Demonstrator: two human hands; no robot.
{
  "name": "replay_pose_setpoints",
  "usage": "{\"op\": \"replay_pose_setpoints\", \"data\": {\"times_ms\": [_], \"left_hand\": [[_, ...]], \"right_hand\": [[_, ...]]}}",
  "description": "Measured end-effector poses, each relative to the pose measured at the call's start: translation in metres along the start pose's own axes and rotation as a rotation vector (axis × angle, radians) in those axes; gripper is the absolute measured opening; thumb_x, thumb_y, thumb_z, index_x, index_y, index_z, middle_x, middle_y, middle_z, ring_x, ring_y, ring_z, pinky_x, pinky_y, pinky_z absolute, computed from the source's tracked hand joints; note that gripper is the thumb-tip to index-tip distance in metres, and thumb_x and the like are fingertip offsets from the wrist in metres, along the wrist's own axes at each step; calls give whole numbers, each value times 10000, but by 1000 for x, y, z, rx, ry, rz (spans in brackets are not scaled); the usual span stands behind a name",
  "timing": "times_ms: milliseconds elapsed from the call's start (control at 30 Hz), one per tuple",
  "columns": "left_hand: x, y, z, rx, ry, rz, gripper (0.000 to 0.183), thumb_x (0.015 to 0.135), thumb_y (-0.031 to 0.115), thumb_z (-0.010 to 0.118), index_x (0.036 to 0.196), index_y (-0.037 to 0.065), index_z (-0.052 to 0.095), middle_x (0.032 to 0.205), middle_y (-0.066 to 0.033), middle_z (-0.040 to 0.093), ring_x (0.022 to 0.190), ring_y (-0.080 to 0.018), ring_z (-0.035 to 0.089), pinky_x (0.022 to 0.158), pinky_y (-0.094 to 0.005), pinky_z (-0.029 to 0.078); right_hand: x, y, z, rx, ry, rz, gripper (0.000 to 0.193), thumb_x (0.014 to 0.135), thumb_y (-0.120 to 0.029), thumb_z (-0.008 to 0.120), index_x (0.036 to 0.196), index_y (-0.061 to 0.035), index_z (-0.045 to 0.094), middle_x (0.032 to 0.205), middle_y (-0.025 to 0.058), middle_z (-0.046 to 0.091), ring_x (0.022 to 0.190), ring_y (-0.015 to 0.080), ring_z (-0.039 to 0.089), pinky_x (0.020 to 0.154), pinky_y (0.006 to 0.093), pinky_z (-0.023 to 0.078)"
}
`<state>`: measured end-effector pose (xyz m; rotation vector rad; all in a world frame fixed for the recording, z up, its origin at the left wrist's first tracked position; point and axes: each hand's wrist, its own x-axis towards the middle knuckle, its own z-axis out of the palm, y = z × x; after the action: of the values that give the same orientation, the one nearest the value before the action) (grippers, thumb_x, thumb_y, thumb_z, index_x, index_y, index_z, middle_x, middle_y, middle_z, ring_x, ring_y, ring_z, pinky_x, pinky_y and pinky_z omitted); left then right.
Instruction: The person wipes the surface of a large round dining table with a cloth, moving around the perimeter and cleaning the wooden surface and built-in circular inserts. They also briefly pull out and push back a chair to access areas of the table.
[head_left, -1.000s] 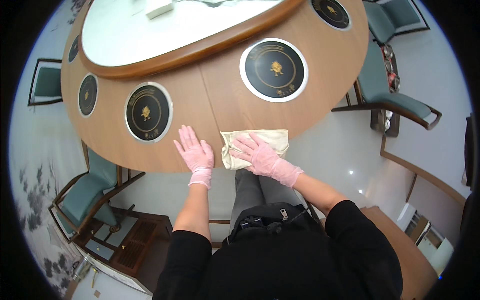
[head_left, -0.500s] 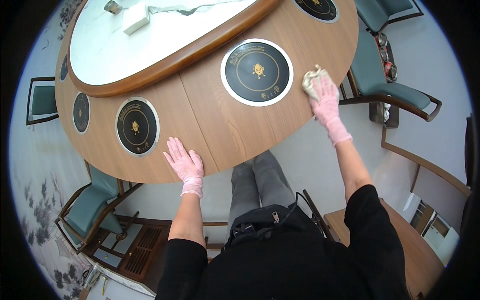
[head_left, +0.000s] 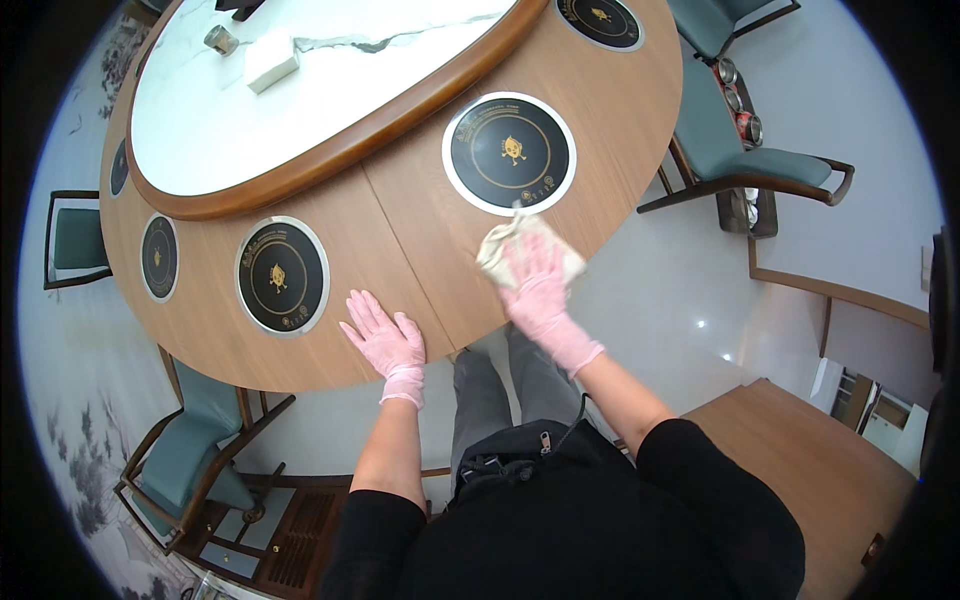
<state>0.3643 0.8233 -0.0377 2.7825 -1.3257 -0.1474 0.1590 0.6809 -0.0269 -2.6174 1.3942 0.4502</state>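
Observation:
Pink gloves cover both of my hands. My right hand presses a cream cloth onto the wooden table, just below a round black inset plate with a silver rim and a gold figure. Part of the cloth lies hidden under the palm and fingers. Near the front edge of the table, my left hand rests flat with its fingers spread, holding nothing. Another black inset plate is to its left.
A raised marble turntable with a wooden rim fills the table's far middle. On it are a white box and a small jar. Green chairs stand at the right and the lower left. Cans sit behind the right chair.
My right hand has swept the cloth left and nearer to me, from the right edge of the table to below the inset plate. My left hand stays flat on the table. The whole view has shifted slightly.

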Motion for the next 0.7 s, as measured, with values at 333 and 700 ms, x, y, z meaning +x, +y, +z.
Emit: {"op": "replay_pose_setpoints", "data": {"times_ms": [333,700], "left_hand": [[1,-1,-3,2,-63,-14,751,914,351,402,1548,-13,224,1644,-157,163,1532,-295,105,1230,-518,18],[0,-2,-4,-36,-92,-11,778,890,367,430,1525,-49,261,1629,-195,189,1522,-322,140,1223,-559,29]], "right_hand": [[-1,-25,9,117,34,-448,694,911,-515,475,1533,-234,355,1623,107,263,1511,320,182,1218,556,58],[120,118,-7,83,361,462,690,969,-445,467,1575,-184,266,1623,169,234,1515,332,157,1210,556,81]]}}
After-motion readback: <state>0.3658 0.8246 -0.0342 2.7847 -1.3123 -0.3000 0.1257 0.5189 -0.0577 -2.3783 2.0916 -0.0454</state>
